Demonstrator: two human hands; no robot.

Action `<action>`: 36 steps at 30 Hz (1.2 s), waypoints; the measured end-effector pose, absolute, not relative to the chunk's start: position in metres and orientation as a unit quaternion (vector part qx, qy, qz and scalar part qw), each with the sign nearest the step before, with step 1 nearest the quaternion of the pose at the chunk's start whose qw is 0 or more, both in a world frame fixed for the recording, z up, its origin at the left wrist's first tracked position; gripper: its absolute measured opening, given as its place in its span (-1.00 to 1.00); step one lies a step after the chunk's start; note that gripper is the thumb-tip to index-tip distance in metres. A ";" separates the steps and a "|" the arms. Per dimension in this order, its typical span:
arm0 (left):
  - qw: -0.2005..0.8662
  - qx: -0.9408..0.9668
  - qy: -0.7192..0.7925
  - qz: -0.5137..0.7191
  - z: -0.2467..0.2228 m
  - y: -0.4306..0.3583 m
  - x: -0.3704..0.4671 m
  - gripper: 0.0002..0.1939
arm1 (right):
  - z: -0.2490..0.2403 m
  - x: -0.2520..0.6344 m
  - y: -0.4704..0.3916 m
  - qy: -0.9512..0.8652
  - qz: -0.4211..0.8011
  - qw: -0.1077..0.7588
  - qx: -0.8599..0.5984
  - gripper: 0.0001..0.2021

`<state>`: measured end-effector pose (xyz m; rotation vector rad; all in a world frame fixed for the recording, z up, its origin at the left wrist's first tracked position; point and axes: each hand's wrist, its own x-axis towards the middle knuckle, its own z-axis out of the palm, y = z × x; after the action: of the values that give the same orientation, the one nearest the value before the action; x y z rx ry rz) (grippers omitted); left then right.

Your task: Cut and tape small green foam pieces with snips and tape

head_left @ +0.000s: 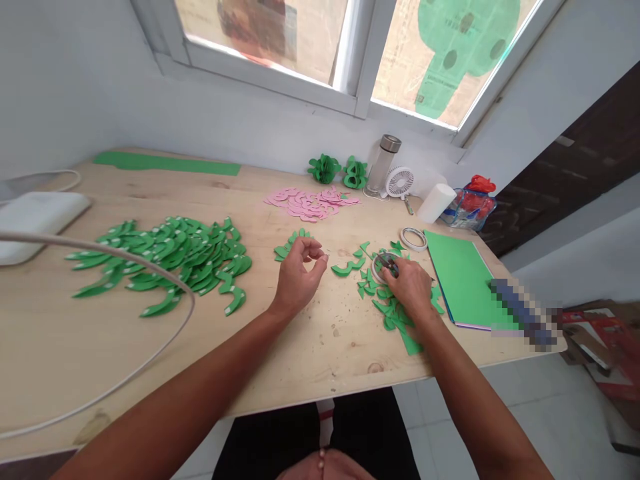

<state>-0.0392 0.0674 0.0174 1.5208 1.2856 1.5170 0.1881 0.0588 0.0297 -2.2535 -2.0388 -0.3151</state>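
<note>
My left hand (299, 277) is held over the middle of the table, its fingers curled and its thumb close to the fingertips in a pinch. Whatever may lie in that pinch is too small to make out. Just behind it is a small group of cut green paper pieces (281, 252). My right hand (411, 287) is closed on what looks like dark scissors (386, 262), partly covered by the fingers. These lie over a white tape roll (375, 272) among green paper scraps (369, 288). A curved green piece (343, 270) lies between the hands.
Many curved green pieces with white tabs (185, 257) are heaped at left, near a white cable (185, 293). Pink paper pieces (307, 203) lie behind. A bottle (383, 167), small fan (400, 181), second tape roll (413, 239) and green sheets (463, 280) are at right.
</note>
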 end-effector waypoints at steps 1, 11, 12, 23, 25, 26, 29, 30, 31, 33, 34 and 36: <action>0.316 0.578 0.487 0.573 0.018 0.067 -0.039 -0.84 | 0.028 0.189 0.059 -0.670 -0.107 0.043 -0.733 -0.65; 0.343 0.592 0.465 0.562 0.017 0.067 -0.038 -0.90 | 0.040 0.184 0.057 -0.695 -0.110 0.220 -0.676 -0.71; 0.347 0.594 0.464 0.559 0.017 0.066 -0.037 -0.90 | 0.044 0.178 0.058 -0.701 -0.068 0.255 -0.663 -0.72; 0.373 0.579 0.461 0.559 0.019 0.067 -0.039 -0.77 | 0.045 0.115 0.067 -0.574 0.466 0.442 -0.507 -0.80; 0.374 0.580 0.463 0.556 0.019 0.067 -0.038 -0.75 | 0.041 0.114 0.066 -0.555 0.492 0.448 -0.499 -0.80; 0.373 0.582 0.464 0.554 0.019 0.067 -0.038 -0.74 | 0.039 0.114 0.065 -0.552 0.498 0.451 -0.494 -0.80; 0.366 0.587 0.465 0.551 0.019 0.065 -0.037 -0.75 | 0.036 0.115 0.064 -0.565 0.499 0.450 -0.480 -0.81; 0.364 0.589 0.465 0.552 0.019 0.065 -0.037 -0.75 | 0.035 0.116 0.064 -0.570 0.497 0.448 -0.477 -0.81; 0.363 0.589 0.464 0.552 0.019 0.064 -0.037 -0.76 | 0.035 0.116 0.064 -0.576 0.494 0.445 -0.476 -0.82; 0.363 0.592 0.462 0.552 0.019 0.063 -0.037 -0.76 | 0.034 0.116 0.063 -0.587 0.483 0.442 -0.475 -0.82; 0.362 0.593 0.461 0.552 0.020 0.063 -0.036 -0.76 | 0.034 0.116 0.063 -0.592 0.478 0.442 -0.476 -0.82; 0.363 0.598 0.458 0.548 0.020 0.062 -0.036 -0.75 | 0.035 0.116 0.063 -0.597 0.469 0.442 -0.477 -0.82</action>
<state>-0.0362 0.0621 0.0203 1.5392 1.1802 1.4118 0.1162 0.0628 0.0352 -1.1834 -1.4819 1.1639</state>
